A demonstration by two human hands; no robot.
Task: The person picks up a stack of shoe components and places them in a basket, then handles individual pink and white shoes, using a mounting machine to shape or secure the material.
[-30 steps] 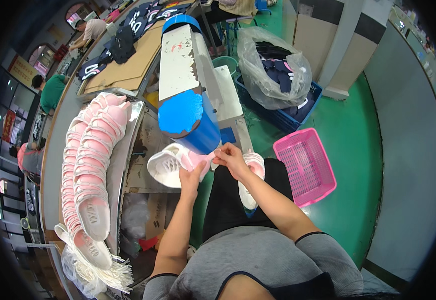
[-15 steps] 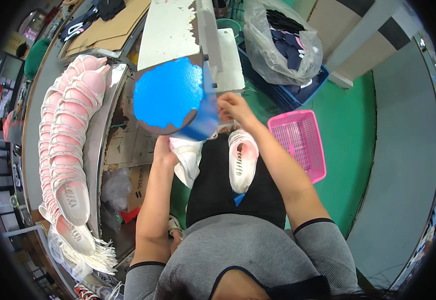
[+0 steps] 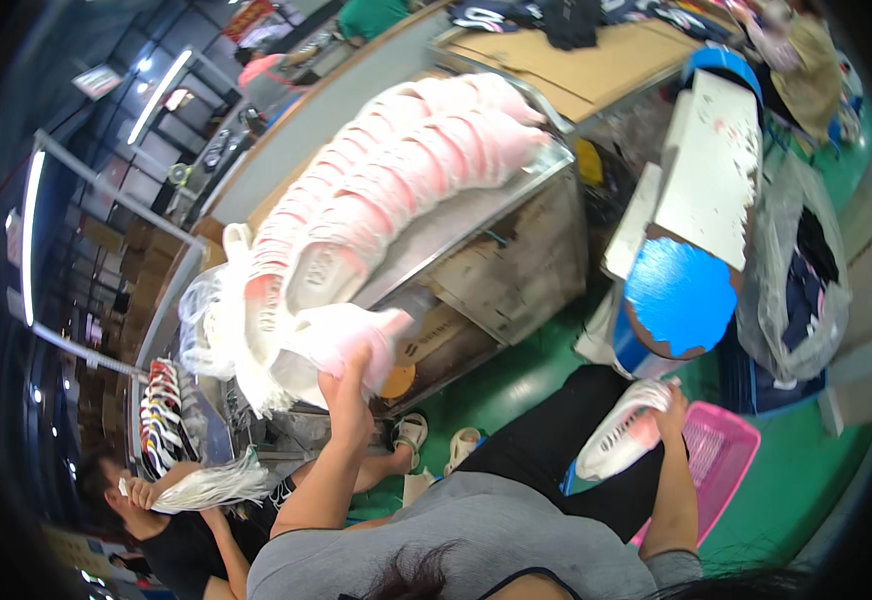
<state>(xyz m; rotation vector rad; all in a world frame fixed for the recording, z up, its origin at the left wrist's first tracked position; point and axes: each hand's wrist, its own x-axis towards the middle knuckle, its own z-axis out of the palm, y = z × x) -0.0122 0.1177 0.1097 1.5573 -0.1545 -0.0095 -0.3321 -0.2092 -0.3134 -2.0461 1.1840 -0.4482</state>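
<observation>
My left hand (image 3: 349,402) is raised over the near end of the bench, its fingers closed on a pink and white shoe upper (image 3: 334,342), which is a little blurred. Right beside it lie two long rows of nested pink and white shoe uppers (image 3: 356,215) on the metal-edged bench (image 3: 436,240). My right hand (image 3: 672,412) is closed round the end of another white shoe upper (image 3: 618,440) with a pink lining, resting on my lap. Ahead of my knees stands the machine post with a bright blue round face (image 3: 681,295); neither hand touches it.
A pink plastic basket (image 3: 731,440) sits right of my leg. Behind it, a clear bag (image 3: 791,290) of dark pieces rests in a blue crate (image 3: 756,375). At left, a co-worker (image 3: 181,520) holds a bunch of white laces (image 3: 221,485). Cardboard (image 3: 556,65) covers the far bench.
My view has turned left toward the bench. My left hand has moved from beside the blue-faced post to the rows with its upper. My right hand has come back onto the upper on my lap.
</observation>
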